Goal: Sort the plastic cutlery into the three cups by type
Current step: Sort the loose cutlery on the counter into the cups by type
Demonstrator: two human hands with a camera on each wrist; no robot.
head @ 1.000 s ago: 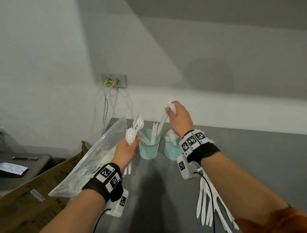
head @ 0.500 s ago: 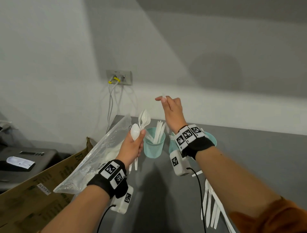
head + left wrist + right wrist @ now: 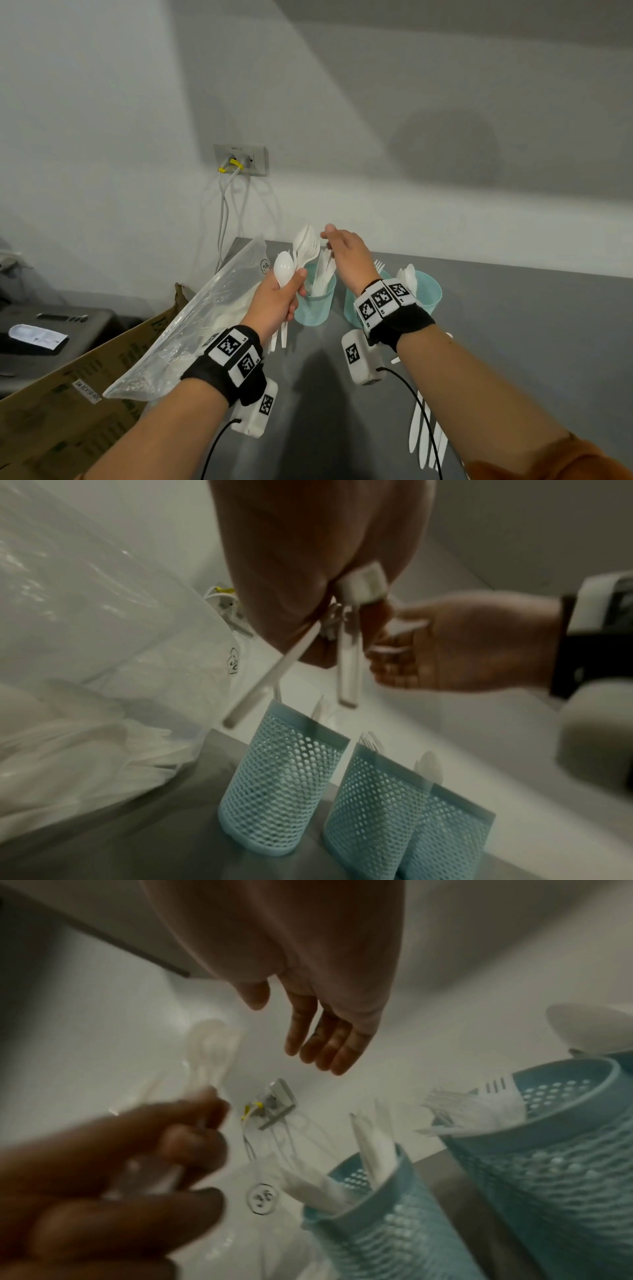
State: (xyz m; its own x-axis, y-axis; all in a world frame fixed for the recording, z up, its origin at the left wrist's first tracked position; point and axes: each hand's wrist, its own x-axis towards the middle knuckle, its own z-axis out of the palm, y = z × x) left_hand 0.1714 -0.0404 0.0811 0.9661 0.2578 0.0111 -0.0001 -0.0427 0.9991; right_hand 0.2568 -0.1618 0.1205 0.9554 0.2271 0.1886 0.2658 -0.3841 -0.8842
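White plastic spoons [image 3: 301,250] in curled left fingers [image 3: 294,291]; right fingers [image 3: 322,1045] straight, empty, above cups [image 3: 315,305].

Bare utility or storage room: plain white wall [image 3: 102,120], wall socket [image 3: 241,159], cardboard box [image 3: 68,394], grey steel table [image 3: 513,342]

Middle cup [image 3: 351,308] mostly hidden behind right hand [image 3: 349,255]; left hand [image 3: 113,1177] blurred in right wrist view.

Nothing legible: circled mark on plastic bag [image 3: 191,322], cardboard box [image 3: 85,404] print, wristband tags [image 3: 236,353] all unreadable.
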